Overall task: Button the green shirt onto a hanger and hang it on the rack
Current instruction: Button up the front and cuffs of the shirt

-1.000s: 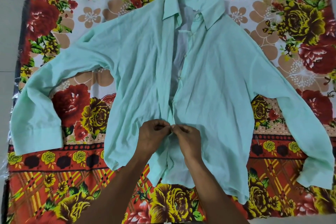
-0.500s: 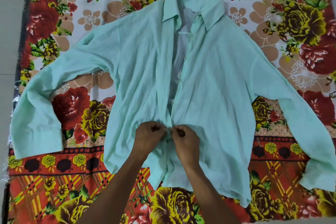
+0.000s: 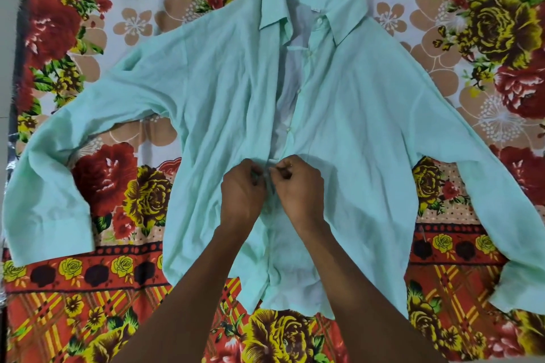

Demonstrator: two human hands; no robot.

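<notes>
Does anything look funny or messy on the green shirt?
A little. The green shirt gapes open above the left hand and right hand, and it is wrinkled. Nothing looks torn.

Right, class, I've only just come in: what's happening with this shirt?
A person is fastening a green shirt spread flat on a floral sheet. The left hand and right hand pinch the two front edges together partway up. Above them the front lies open to the collar. No hanger shows clearly.
</notes>
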